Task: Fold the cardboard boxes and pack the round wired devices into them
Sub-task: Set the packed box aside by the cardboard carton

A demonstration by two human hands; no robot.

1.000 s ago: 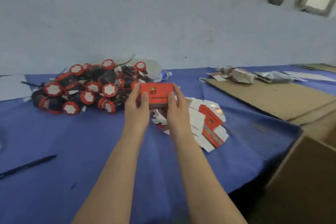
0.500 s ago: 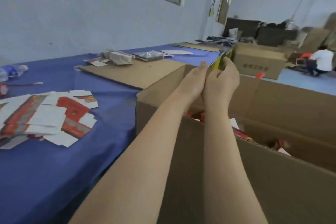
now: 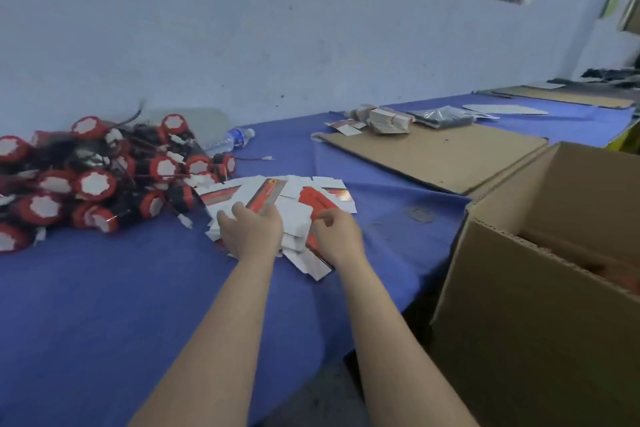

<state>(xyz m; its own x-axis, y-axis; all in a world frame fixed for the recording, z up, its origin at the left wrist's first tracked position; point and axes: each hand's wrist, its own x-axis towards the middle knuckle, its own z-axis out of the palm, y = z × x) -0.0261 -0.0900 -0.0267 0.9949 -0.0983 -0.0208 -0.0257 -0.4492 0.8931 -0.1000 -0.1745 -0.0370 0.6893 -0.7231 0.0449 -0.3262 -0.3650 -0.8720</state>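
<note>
Nothing can be read: the print on the red panels of the flat boxes (image 3: 268, 196) and the bottle label (image 3: 239, 136) is blurred.

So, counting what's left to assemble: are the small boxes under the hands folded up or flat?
Flat: the red-and-white boxes lie fanned in a loose pile on the blue cloth, none standing up as a box.

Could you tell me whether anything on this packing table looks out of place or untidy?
A plastic water bottle lies on its side behind the pile of round wired devices, unrelated to the packing. The flat box blanks are splayed in a loose heap. Nothing looks spilled or damaged.
</note>
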